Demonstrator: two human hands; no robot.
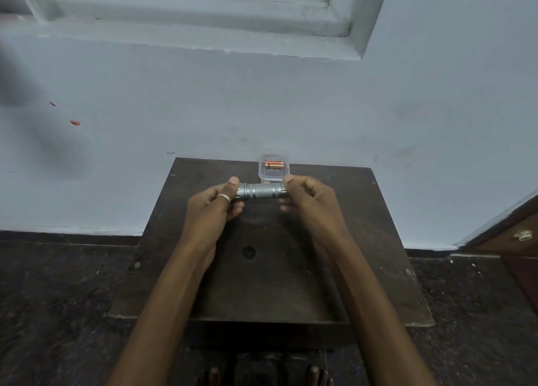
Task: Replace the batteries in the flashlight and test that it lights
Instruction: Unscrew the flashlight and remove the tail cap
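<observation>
A silver metal flashlight with a knurled middle is held level above the far part of a dark wooden stool. My left hand, a ring on its thumb, grips the flashlight's left end. My right hand pinches its right end with thumb and fingers. Both ends are hidden inside my fingers. Just behind the flashlight stands a small clear plastic box at the stool's far edge, with orange and gold batteries lying in it.
The stool stands against a pale blue wall with a window ledge high up. Dark speckled floor lies on both sides. A wooden cabinet juts in at the right. My toes show at the bottom edge.
</observation>
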